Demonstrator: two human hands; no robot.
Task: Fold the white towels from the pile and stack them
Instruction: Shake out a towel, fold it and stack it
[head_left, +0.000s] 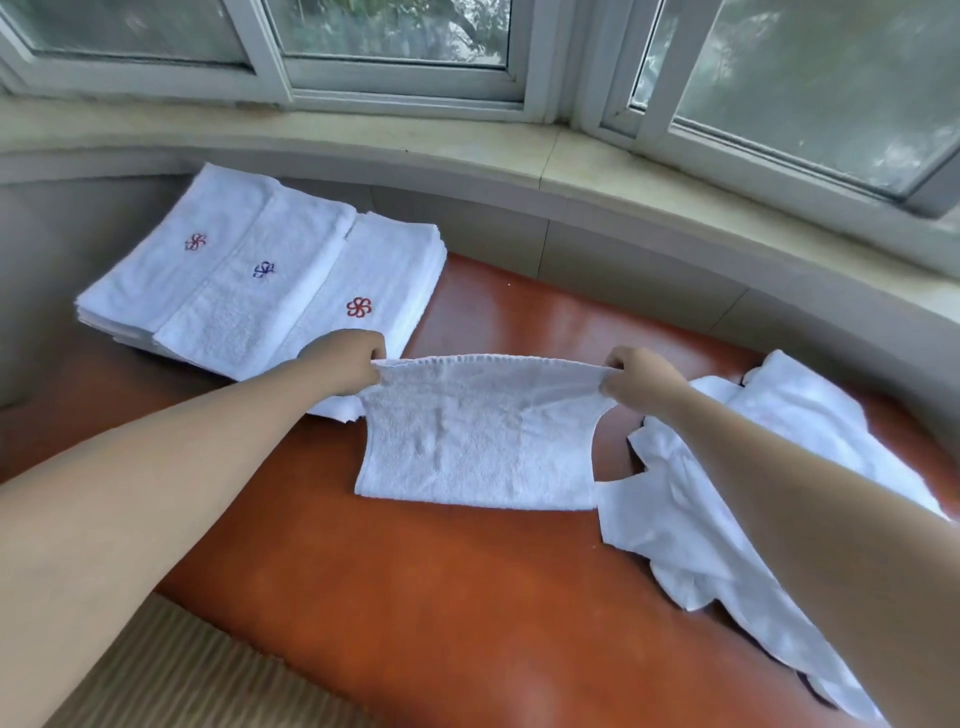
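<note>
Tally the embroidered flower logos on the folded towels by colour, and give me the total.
Red logos: 2, one on the far-left folded towel and one on the right folded towel.
Blue logos: 1, on the middle folded towel.
Total: 3 logos showing.

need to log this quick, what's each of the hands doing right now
Left hand: pinching the top left corner of the white towel.
Right hand: pinching its top right corner.
</note>
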